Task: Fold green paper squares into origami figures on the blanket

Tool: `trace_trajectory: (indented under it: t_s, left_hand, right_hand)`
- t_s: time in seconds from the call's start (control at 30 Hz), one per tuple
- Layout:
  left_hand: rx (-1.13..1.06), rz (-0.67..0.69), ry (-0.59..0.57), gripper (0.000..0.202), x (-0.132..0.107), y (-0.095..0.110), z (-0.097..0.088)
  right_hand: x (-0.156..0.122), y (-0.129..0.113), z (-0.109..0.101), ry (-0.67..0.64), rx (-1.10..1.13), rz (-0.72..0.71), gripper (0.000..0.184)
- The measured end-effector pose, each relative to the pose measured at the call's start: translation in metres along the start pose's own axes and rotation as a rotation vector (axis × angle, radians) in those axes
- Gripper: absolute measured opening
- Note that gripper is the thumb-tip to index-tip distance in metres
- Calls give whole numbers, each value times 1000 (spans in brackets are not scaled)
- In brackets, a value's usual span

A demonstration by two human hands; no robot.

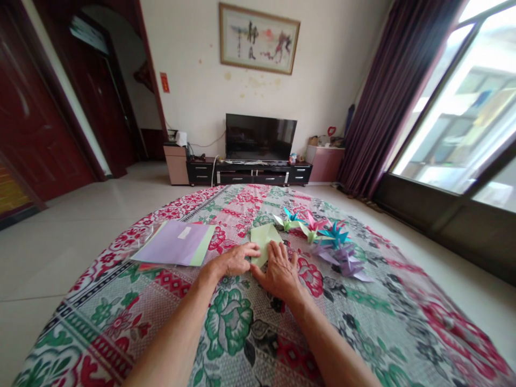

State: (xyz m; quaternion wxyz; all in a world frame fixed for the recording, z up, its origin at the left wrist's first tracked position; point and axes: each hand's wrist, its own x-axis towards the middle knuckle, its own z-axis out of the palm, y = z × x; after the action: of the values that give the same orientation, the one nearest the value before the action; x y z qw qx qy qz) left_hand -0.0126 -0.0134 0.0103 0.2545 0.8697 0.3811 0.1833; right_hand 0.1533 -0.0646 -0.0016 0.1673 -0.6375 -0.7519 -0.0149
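Note:
A folded sheet of light green paper lies flat on the cloth in front of me, its top edge coming to a low point. At its left edge my left hand is closed, with curled fingers gripping the paper's side and the index finger over it. My right hand rests palm down on the paper's lower right part, fingers stretched out and thumb pointing toward the left hand. Both hands cover the lower portion of the sheet.
Left of my hands lies a stack of coloured paper, purple on top. Several folded paper cranes in blue, pink, green and purple stand to the right. A flowered tablecloth covers the round table. Beyond are a television and cabinets.

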Motion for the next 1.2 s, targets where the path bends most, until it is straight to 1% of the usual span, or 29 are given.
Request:
trace_trajectory:
  t_s: [0.13,0.2,0.33,0.43,0.53,0.6,0.7,0.8,0.9,1.0,1.1,1.2]
  left_hand:
    - [47,-15,5,52,5,2,1]
    - [85,-15,36,47,8,6,2]
    - [125,11,109,35,9,12,7]
    - [161,45,141,30,6,13,11]
    - [203,67,172,29,4,13,13]
    - [231,61,187,30,3,13,15]
    - [282,48,208,32,4,15,18]
    - [335,46,228,35,6,16,20]
    - [359,45,248,33,10,19,21]
    - [377,22,258,29,15,22,21]
    - [425,-17,291,26,19,24,23]
    - [441,4,300,24,22,24,27]
  right_hand:
    - [0,-1,-2,-10,6,5,78]
    - [0,-3,-3,-7,13,4,79]
    - [0,-3,-5,-7,31,0,74]
    - [2,3,-9,-72,54,-13,80]
    - [6,14,-17,-193,95,-65,88]
    - [7,20,-22,-215,125,-86,77]
    - [10,23,-27,-194,140,-116,53]
    - [11,23,-24,-162,143,-101,37]
    - [12,22,-17,-46,135,-75,30]
    - [11,21,-12,48,114,-98,27]
    - [10,21,-10,90,103,-103,26]
    - [10,20,-9,104,106,-97,25]
